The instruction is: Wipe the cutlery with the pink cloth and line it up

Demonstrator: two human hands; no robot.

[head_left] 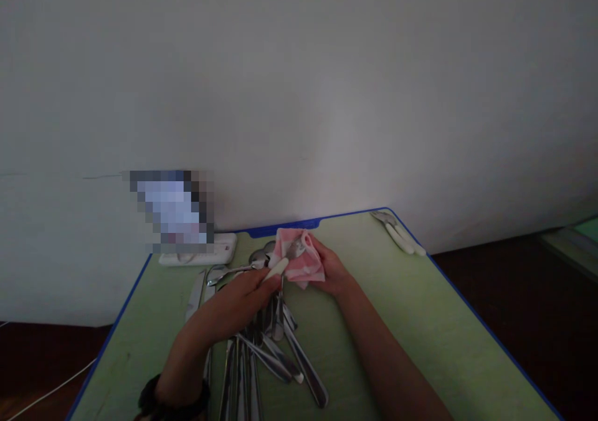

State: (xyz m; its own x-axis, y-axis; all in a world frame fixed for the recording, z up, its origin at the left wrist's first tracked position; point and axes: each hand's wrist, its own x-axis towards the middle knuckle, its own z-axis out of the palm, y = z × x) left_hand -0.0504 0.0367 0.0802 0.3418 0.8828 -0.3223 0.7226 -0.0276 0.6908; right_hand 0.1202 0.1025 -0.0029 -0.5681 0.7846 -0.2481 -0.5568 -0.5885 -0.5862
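My left hand [243, 299] is closed round the white handle of a piece of cutlery [279, 265], whose metal end lies in a pink cloth [299, 258]. My right hand [332, 270] grips that pink cloth from the right, wrapped about the metal end. Both hands hover over a green table [420, 321] near its far edge. Under my left hand lies a pile of several metal spoons and knives [266, 352]. A dark band sits on my left wrist.
Two white-handled pieces of cutlery [397, 231] lie at the table's far right corner. A white tray [196, 256] and a blurred-out object stand at the far left by the wall. A white cable [51, 391] runs over the dark floor on the left.
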